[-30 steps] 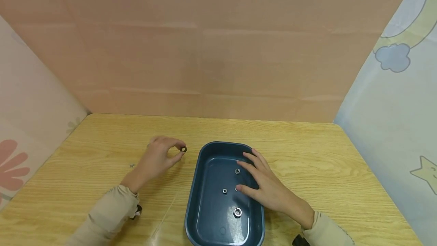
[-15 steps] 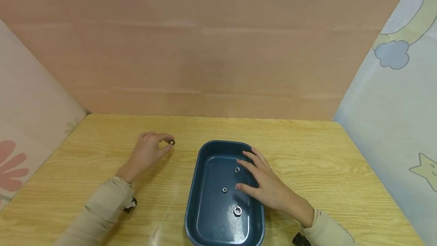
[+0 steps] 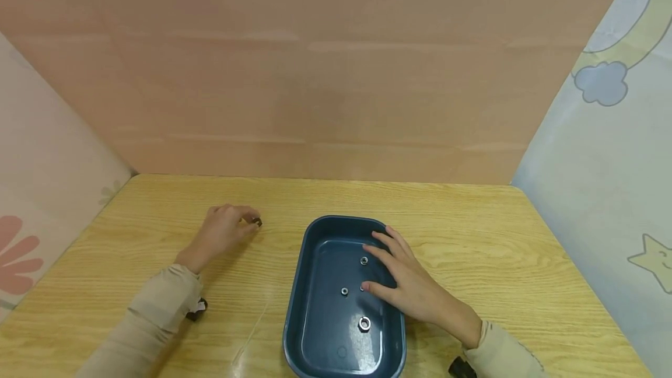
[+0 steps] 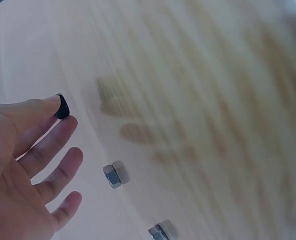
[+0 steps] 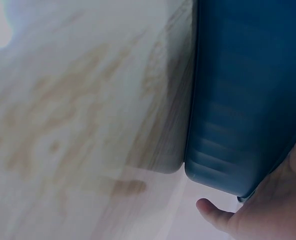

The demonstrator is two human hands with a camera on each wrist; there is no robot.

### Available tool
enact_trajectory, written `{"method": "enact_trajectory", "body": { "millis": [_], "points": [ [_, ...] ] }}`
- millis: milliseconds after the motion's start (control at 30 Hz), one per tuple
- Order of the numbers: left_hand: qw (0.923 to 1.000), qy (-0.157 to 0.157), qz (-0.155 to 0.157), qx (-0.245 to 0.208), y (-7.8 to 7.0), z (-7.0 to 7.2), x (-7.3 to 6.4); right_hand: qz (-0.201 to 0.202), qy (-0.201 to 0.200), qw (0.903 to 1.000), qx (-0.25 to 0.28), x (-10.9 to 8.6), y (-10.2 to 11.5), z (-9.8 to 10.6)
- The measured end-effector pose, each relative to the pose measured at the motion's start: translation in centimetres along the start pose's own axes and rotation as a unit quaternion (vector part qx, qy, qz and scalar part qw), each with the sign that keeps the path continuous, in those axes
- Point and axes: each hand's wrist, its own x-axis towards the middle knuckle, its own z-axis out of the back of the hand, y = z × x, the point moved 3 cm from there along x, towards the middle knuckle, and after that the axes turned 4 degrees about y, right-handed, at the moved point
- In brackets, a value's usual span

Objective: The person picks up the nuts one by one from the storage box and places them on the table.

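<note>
My left hand (image 3: 216, 233) is over the left part of the table, pinching a small black nut (image 3: 256, 222) between thumb and index finger. The left wrist view shows the same black nut (image 4: 62, 106) edge-on at the fingertips, the other fingers spread. Two silver hex nuts, one nearer (image 4: 112, 176) and one at the bottom edge (image 4: 158, 232), lie on the table below that hand; the head view hides them. Across the right rim of a blue tray (image 3: 294, 302) lies my right hand (image 3: 412, 287), fingers spread over the inside. Several silver nuts, the largest (image 3: 364, 324) toward the front, sit in the tray.
The wooden table (image 3: 472, 238) extends on both sides of the tray. A brown paper backdrop (image 3: 315, 74) rises behind it, with printed panels at the left (image 3: 42, 150) and right (image 3: 604, 191).
My left hand has moved left, away from the tray, carrying the black nut, and dropped slightly in the last half second. My right hand and the tray have stayed in place.
</note>
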Motion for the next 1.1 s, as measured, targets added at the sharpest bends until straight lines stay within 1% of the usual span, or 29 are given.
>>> {"method": "enact_trajectory", "body": {
  "millis": [300,567,700,833,967,1100],
  "points": [
    [0.9994,0.028,0.018,0.010,0.9,-0.7,0.3,0.001,-0.001,1.0000,0.000,0.0,0.0,0.1],
    [0.9984,0.048,0.026,0.017,0.4,-0.6,0.2,0.001,0.003,1.0000,0.002,0.0,-0.1,0.0],
    [0.9985,0.046,0.021,0.022,0.2,-0.6,0.1,0.000,0.004,1.0000,0.005,0.0,-0.1,0.0],
    [0.9990,0.033,0.011,0.030,-0.1,-0.5,-0.1,-0.001,0.004,1.0000,0.005,0.0,-0.1,0.0],
    [0.9993,0.028,0.013,0.021,-0.2,-0.5,-0.1,0.001,0.002,1.0000,0.003,0.0,0.0,0.0],
    [0.9994,0.030,0.017,0.012,-0.1,-0.6,0.0,0.000,0.001,1.0000,0.003,0.0,0.0,0.0]
  ]
}}
